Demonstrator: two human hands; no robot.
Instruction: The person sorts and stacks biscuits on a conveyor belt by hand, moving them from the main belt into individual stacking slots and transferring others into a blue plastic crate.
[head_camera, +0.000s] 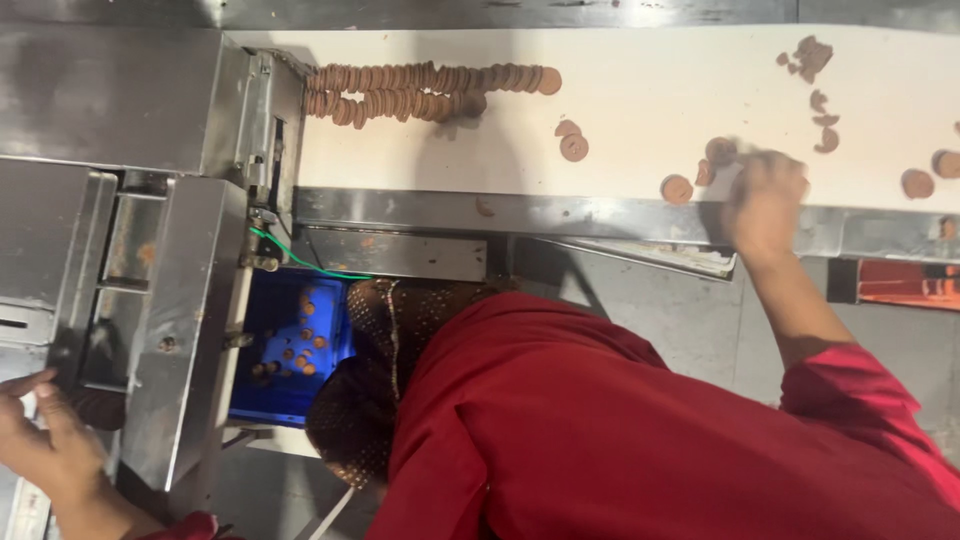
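- A co-worker in a red garment (620, 440) and a patterned head covering is leaning in at the middle of the view and filling most of the lower half.
- A white conveyor belt (650, 90) is lying across the top, edged by a steel rail.
- A steel machine (190, 330) is standing on the left, with its housing meeting the belt's left end.
- A blue tray (275, 390) is sitting below the machine, beside the co-worker's head, and is holding a few scattered biscuits.
- Two rows of round brown biscuits (420, 90), packed on edge, are lying on the belt just beside the machine.
- The co-worker's hand (765, 200) is reaching over the rail to the belt among loose biscuits (574, 147). It is blurred, so I cannot tell its grip.
- The person's left hand (40, 440) is showing at the lower left edge, released, with its fingers spread and grasping nothing, close beside the machine's steel panel.
- Broken biscuit pieces (810, 55) are lying at the belt's far right.
- A green wire (300, 262) is running under the belt's left end.
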